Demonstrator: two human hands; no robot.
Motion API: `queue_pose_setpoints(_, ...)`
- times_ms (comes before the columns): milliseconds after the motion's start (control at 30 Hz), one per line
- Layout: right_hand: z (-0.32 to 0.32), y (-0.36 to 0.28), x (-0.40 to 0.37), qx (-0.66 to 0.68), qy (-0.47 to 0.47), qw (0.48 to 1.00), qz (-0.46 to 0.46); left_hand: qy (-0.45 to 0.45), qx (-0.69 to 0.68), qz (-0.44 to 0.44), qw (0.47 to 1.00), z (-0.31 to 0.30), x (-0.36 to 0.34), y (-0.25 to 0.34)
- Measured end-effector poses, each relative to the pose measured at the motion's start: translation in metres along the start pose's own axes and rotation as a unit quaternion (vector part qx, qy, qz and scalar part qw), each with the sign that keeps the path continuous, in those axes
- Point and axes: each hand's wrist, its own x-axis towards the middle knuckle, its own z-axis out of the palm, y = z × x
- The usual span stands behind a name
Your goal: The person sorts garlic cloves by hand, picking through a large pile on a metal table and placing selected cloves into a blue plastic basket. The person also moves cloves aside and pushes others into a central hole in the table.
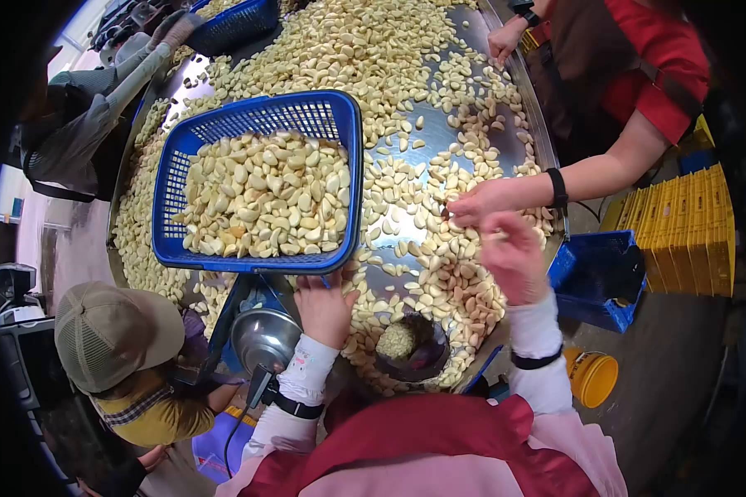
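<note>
My left hand [325,311] rests palm down just below the near rim of a blue plastic basket [352,207]. Its fingers stretch toward the rim, thumb apart, and the fingertips are partly hidden there. Peeled garlic cloves [265,195] fill much of the basket. Raised above the right edge of the spread cloves, my right hand [518,261] has its fingers curled together. Something pale shows at its fingertips, too blurred to name. Between my hands, near my body, a dark round opening [432,358] holds a pale, crumbly lump [396,341].
More cloves cover the metal table [427,132]. A co-worker's hand [480,201] reaches in from the right, close to mine. A metal lamp shade [265,338] stands left of my left hand. Blue crate [598,277], yellow crates [679,236] and yellow bucket [595,379] sit at right.
</note>
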Motion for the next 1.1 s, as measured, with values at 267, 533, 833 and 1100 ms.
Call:
queue_pose_setpoints(267, 0.019, 0.041, -0.011, -0.715, -0.062, 0.690, 0.093, -0.092, -0.007, 0.023, 0.995, 0.018, 0.003, 0.070)
queue_pose_setpoints(533, -0.019, 0.013, -0.009, -0.704, -0.125, 0.698, 0.034, -0.233, -0.069, 0.020, 0.970, -0.056, 0.014, 0.001)
queue_pose_setpoints(833, -0.018, 0.001, -0.040, -0.769, -0.182, 0.572, 0.220, -0.198, 0.126, 0.125, 0.964, -0.024, -0.035, -0.007)
queue_pose_setpoints(1100, 0.062, 0.045, -0.096, -0.517, -0.338, 0.784, 0.064, -0.366, -0.094, 0.290, 0.879, 0.009, -0.074, 0.020)
